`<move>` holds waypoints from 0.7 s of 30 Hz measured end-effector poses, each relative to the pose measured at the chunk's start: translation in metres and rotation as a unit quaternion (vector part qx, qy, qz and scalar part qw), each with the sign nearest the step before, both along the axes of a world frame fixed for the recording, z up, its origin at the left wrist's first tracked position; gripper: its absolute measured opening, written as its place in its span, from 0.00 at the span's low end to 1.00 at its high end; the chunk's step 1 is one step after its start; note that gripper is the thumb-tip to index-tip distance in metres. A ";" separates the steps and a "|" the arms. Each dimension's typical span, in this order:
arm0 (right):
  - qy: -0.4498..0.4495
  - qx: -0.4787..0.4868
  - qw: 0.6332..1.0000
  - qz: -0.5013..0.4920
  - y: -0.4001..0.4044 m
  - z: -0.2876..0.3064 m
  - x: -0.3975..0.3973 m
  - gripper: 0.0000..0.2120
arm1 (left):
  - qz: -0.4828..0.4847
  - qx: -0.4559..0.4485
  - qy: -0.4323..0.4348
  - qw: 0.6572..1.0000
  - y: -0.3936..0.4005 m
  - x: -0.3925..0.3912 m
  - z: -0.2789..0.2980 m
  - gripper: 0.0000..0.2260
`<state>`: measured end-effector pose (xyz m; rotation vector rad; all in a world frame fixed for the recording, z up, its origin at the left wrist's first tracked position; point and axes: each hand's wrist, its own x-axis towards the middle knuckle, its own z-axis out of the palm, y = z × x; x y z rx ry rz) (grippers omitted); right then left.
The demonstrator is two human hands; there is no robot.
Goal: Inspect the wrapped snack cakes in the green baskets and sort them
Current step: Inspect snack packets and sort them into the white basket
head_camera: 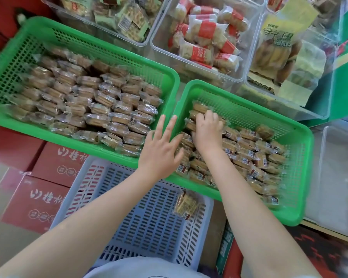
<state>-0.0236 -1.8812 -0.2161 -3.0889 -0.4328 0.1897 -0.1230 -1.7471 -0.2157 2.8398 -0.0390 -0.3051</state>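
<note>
Straddling the right basket's rim [177, 117], 2 hands [206, 130] reach cakes [247, 149].

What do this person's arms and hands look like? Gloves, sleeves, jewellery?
Both forearms are bare to the bottom of the picture, with no sleeves showing. The left hand and right hand wear no gloves, and no rings, watch or bracelets are visible. Fingernails look short and unpainted.

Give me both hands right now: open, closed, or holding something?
Left hand: open, fingers spread straight over the right green basket's near rim.
Right hand: fingers curled around wrapped snack cakes inside that basket.
</note>
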 end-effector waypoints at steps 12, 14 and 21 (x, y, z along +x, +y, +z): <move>0.141 0.194 0.966 -0.093 -0.006 0.041 0.013 0.12 | -0.005 0.000 0.024 1.000 0.000 0.001 0.004 0.24; 0.140 0.288 0.933 -0.163 -0.015 0.061 0.008 0.11 | -0.004 -0.021 0.030 0.999 0.002 0.001 0.007 0.23; 0.264 0.645 0.643 -0.317 -0.052 0.114 -0.060 0.17 | 0.218 -0.427 0.019 0.877 -0.004 -0.007 0.072 0.13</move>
